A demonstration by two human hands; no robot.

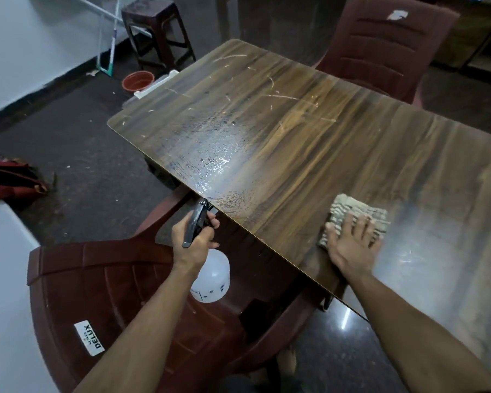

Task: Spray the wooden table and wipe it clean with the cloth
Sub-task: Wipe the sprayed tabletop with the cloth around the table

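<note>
The wooden table (309, 131) fills the middle of the head view, scratched and wet with spray droplets on its left part. My left hand (194, 241) grips a white spray bottle (211, 276) by its black trigger head, just off the table's near edge, nozzle pointing at the wet patch. A grey-and-white folded cloth (349, 209) lies on the table near the front edge. On it rests my right hand (349, 242), fingers straight and spread, pressing it flat.
A maroon plastic chair (119, 287) stands below my left arm against the table edge. Another maroon chair (386, 46) is at the far side. A stool (156, 32), a red tub (138, 80), a mop and a red bag (9, 180) sit on the floor to the left.
</note>
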